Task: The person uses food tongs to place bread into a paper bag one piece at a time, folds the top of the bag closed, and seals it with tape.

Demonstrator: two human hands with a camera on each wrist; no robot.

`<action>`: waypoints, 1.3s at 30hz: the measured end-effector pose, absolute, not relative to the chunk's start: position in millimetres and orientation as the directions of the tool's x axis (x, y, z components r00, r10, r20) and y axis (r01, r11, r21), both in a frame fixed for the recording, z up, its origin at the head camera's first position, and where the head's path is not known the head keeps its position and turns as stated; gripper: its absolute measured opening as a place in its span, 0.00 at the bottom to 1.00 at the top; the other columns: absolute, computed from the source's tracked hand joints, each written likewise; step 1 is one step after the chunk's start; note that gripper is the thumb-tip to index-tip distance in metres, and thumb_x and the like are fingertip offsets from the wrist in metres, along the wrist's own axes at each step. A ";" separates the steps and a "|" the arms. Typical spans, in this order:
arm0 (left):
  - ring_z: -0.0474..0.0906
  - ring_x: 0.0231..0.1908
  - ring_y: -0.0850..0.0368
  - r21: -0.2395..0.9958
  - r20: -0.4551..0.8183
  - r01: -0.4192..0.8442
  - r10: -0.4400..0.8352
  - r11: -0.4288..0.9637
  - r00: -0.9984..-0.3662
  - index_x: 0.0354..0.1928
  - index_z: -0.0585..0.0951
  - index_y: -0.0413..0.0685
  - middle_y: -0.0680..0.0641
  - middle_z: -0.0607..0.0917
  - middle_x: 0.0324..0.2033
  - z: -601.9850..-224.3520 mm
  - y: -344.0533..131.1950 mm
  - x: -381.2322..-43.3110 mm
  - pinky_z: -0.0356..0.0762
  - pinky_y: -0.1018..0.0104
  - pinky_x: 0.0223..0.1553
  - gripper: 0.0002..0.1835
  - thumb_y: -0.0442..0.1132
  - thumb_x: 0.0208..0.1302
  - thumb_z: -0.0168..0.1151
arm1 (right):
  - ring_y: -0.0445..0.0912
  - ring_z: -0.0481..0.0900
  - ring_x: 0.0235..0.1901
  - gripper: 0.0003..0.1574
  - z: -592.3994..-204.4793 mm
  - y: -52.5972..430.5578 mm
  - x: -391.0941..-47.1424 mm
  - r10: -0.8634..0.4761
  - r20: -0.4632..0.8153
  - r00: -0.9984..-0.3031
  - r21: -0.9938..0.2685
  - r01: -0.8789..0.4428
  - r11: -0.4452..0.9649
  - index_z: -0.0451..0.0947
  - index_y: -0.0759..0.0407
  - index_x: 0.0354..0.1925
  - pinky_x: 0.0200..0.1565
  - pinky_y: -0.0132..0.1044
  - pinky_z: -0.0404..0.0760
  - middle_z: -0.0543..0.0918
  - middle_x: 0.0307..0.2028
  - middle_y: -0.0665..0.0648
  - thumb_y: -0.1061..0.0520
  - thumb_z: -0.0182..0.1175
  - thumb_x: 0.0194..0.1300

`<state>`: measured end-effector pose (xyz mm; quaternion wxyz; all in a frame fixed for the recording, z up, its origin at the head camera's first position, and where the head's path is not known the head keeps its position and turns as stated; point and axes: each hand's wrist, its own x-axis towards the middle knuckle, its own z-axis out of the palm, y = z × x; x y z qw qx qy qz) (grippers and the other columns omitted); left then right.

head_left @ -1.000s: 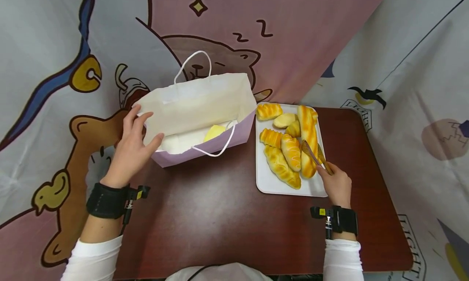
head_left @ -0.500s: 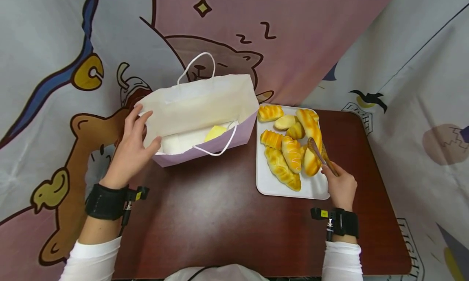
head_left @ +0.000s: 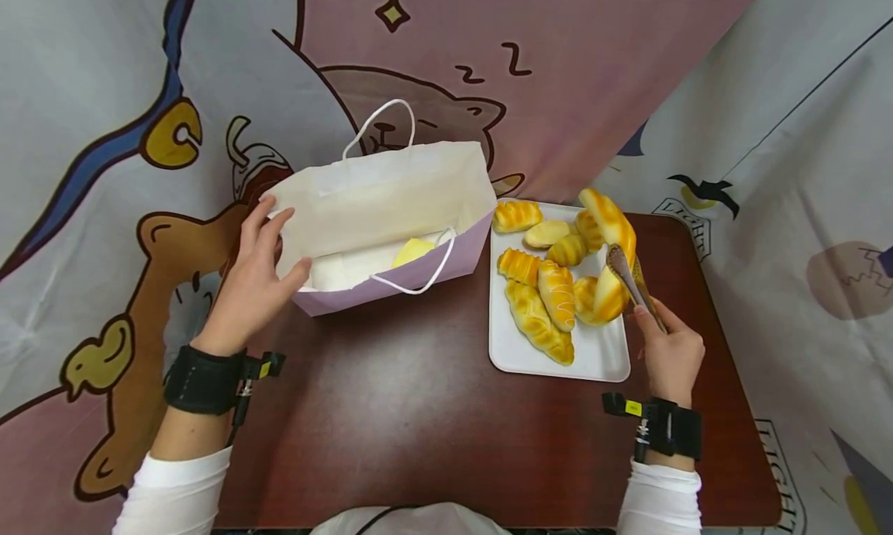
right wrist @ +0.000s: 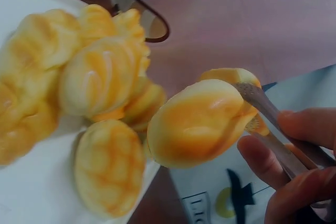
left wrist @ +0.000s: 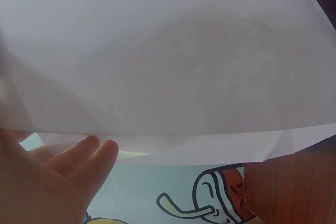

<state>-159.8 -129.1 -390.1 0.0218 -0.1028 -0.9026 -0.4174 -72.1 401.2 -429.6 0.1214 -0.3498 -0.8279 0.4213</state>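
Observation:
My right hand (head_left: 673, 357) grips a pair of tongs (head_left: 636, 285), whose tips pinch a long golden loaf (head_left: 615, 223). The loaf hangs tilted over the right edge of a white tray (head_left: 519, 358); in the right wrist view its rounded end (right wrist: 194, 124) points toward the camera. My left hand (head_left: 251, 287) touches the left side of an upright purple paper bag (head_left: 446, 265), fingers extended and spread at its rim. A pale yellow piece (head_left: 412, 250) lies inside the bag. In the left wrist view the bag's wall (left wrist: 184, 77) fills most of the picture.
Several bread pieces lie on the tray, including a drizzled roll (head_left: 556, 293) and a twisted one (head_left: 537, 322). White cord handles (head_left: 425, 283) stand and droop at the bag's mouth. A printed cloth (head_left: 558, 77) hangs behind the brown table (head_left: 418, 426).
The long loaf, pinched in the tongs, has risen off the tray and shifted right, uncovering bread beneath it. My right hand moved right with it. My left hand has stayed at the bag.

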 end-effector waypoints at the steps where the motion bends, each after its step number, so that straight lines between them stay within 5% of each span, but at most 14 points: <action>1: 0.55 0.62 0.55 0.749 0.124 0.204 0.168 0.631 -0.978 0.68 0.51 0.57 0.65 0.38 0.65 -390.0 -129.3 -159.9 0.59 0.51 0.57 0.37 0.46 0.58 0.54 | 0.48 0.68 0.10 0.27 -425.7 400.7 -71.8 0.677 -0.075 -0.732 -0.787 0.460 0.411 0.76 0.40 0.51 0.11 0.31 0.67 0.83 0.34 0.52 0.36 0.58 0.52; 16: 0.63 0.56 0.43 0.714 0.080 0.178 0.175 0.677 -0.981 0.68 0.49 0.62 0.67 0.35 0.65 -387.0 -131.0 -158.9 0.68 0.45 0.48 0.41 0.52 0.56 0.57 | 0.46 0.64 0.07 0.23 -349.4 377.9 -77.7 0.527 0.279 -0.803 -0.698 0.208 0.685 0.77 0.36 0.48 0.10 0.28 0.64 0.81 0.26 0.44 0.44 0.63 0.51; 25: 0.63 0.57 0.45 0.732 0.081 0.186 0.187 0.656 -0.979 0.68 0.50 0.61 0.68 0.34 0.65 -389.0 -132.0 -158.5 0.65 0.46 0.51 0.43 0.55 0.53 0.60 | 0.36 0.62 0.17 0.25 -306.7 360.1 -88.1 0.132 0.541 -0.831 -0.426 -0.135 0.894 0.77 0.40 0.50 0.19 0.22 0.59 0.81 0.26 0.57 0.52 0.65 0.51; 33: 0.62 0.57 0.46 0.728 0.077 0.184 0.188 0.661 -0.979 0.68 0.50 0.60 0.67 0.34 0.65 -388.5 -131.9 -157.3 0.64 0.46 0.52 0.46 0.58 0.50 0.61 | 0.41 0.68 0.19 0.31 -275.5 333.4 -106.0 -0.255 0.526 -0.811 -0.197 -0.408 0.891 0.74 0.49 0.54 0.25 0.20 0.64 0.83 0.32 0.56 0.57 0.67 0.49; 39: 0.61 0.58 0.46 0.728 0.085 0.182 0.176 0.661 -0.981 0.68 0.51 0.60 0.68 0.34 0.65 -389.8 -132.7 -155.3 0.63 0.47 0.53 0.47 0.59 0.48 0.62 | 0.40 0.67 0.16 0.28 -263.8 309.0 -123.8 -0.403 0.523 -0.751 -0.113 -0.530 0.841 0.76 0.53 0.52 0.20 0.26 0.63 0.82 0.28 0.54 0.56 0.67 0.49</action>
